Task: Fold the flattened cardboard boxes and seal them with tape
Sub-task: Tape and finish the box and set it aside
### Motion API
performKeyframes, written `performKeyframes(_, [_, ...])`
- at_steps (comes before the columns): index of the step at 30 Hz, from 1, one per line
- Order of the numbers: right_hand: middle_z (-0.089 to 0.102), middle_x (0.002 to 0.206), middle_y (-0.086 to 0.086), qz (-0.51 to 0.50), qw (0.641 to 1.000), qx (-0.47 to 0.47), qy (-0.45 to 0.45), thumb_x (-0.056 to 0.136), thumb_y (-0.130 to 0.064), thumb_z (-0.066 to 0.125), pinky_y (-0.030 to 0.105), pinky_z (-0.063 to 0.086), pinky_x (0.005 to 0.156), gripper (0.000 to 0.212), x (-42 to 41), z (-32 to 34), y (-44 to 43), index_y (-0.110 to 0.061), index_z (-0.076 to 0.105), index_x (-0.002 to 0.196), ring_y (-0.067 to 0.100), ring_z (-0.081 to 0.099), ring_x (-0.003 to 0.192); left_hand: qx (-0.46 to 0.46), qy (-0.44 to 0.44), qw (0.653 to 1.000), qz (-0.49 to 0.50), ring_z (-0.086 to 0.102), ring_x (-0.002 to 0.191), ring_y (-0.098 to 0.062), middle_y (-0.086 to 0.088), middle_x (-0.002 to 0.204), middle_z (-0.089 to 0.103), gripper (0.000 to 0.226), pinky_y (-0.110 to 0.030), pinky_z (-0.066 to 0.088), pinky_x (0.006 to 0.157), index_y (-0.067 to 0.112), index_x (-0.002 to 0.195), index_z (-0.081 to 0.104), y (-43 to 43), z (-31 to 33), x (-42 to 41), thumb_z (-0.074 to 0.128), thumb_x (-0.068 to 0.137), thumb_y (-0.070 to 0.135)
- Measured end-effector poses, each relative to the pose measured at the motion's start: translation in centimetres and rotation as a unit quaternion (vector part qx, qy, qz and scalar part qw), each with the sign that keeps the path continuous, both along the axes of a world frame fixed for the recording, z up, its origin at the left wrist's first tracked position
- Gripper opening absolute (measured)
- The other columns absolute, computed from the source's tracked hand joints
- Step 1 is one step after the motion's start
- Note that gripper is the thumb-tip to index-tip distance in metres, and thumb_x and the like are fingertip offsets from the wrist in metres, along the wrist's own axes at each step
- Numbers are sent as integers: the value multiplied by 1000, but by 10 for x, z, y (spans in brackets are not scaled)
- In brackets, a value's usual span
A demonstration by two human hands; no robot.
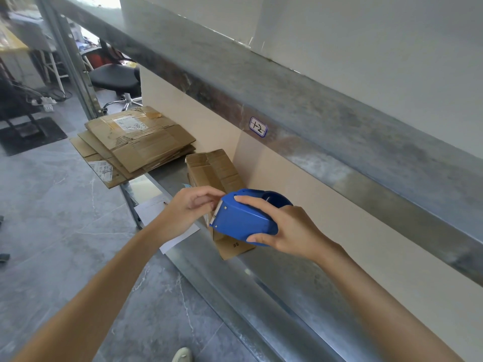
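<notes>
Right hand (287, 231) grips a blue plastic tape dispenser (243, 220), fingers curled over its top and thumb under its near edge. The dispenser's toothed cutter points left. Left hand (188, 207) meets that toothed edge with its fingers curled and its fingertips pinched together against it. Whether tape lies between the fingertips cannot be told.

Both hands hover over a small brown cardboard box (214, 168), folded into shape and lying on a grey metal shelf (209, 257) against the pale back wall. The box's near flap carries the printed mark "#8", just below the dispenser.

Farther left on the same shelf lies a stack of flattened brown cardboard boxes (138, 142). The top one has a white shipping label with small writing too blurred to read, and strips of old tape.

On the metal beam above, a white tag with a blue border (258, 127) reads "1-2" in handwriting. A white paper sheet (151, 207) lies on the shelf under the left wrist. Beyond the shelf, far left, a black swivel chair (115, 77) stands on the grey floor.
</notes>
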State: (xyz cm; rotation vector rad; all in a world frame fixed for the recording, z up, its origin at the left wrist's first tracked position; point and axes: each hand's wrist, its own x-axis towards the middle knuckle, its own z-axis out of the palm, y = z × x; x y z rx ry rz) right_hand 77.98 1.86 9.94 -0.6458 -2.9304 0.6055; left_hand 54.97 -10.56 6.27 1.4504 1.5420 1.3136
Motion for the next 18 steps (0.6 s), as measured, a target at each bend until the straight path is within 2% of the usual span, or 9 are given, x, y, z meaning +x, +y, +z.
performKeyframes(2, [64, 105, -17, 6, 1000, 12, -6, 84, -58, 67, 9, 36, 61, 81, 1, 0, -2, -78, 7, 134, -7, 52, 67, -10, -16, 1000, -3, 67, 93, -9, -1, 108, 73, 37, -24, 52, 83, 18, 114, 69, -1, -1, 1, 50, 97, -9])
performKeyframes(5, [66, 109, -13, 13, 1000, 15, -7, 84, -59, 67, 9, 37, 63, 82, 1, -1, -5, -80, 3, 133, -3, 51, 67, -30, -29, 999, -21, 66, 104, -8, 2, 120, 69, 48, -22, 53, 83, 17, 123, 65, 0, 0, 4, 40, 97, -15])
performKeyframes(7, [66, 108, -13, 18, 1000, 14, -9, 85, -59, 66, 12, 41, 64, 82, 1, -1, -7, -77, 4, 135, 3, 52, 66, -52, -42, 997, -29, 67, 102, -5, 10, 114, 72, 52, -20, 55, 81, 24, 120, 65, 1, 1, 6, 37, 99, -13])
performKeyframes(10, [64, 110, -16, 24, 1000, 14, -11, 85, -58, 66, 21, 46, 67, 82, 1, -2, -10, -76, 4, 136, 5, 50, 65, -65, -49, 996, -31, 68, 100, -7, 11, 110, 72, 46, -22, 57, 81, 28, 117, 66, 0, 0, 6, 39, 103, -7])
performKeyframes(14, [61, 117, -18, 32, 999, 11, -9, 86, -59, 65, 24, 49, 72, 81, 2, -4, -13, -73, 5, 138, 5, 47, 72, -77, -47, 995, -36, 65, 109, -2, 20, 116, 70, 50, -20, 54, 89, 33, 118, 64, -1, 3, 8, 40, 102, -8])
performKeyframes(16, [61, 120, -17, 34, 999, 5, -6, 86, -59, 65, 24, 50, 74, 81, 2, -4, -15, -73, 5, 138, 5, 48, 76, -101, -49, 993, -41, 65, 106, -1, 21, 112, 71, 44, -16, 53, 87, 36, 115, 65, 0, 3, 9, 40, 105, 1])
performKeyframes(18, [60, 123, -16, 35, 999, -6, -1, 86, -58, 65, 25, 50, 76, 81, 1, -4, -18, -72, 6, 138, 7, 51, 81, -138, -80, 986, -47, 65, 106, -10, 12, 110, 71, 35, -19, 53, 87, 35, 114, 67, 0, 3, 8, 40, 108, 13])
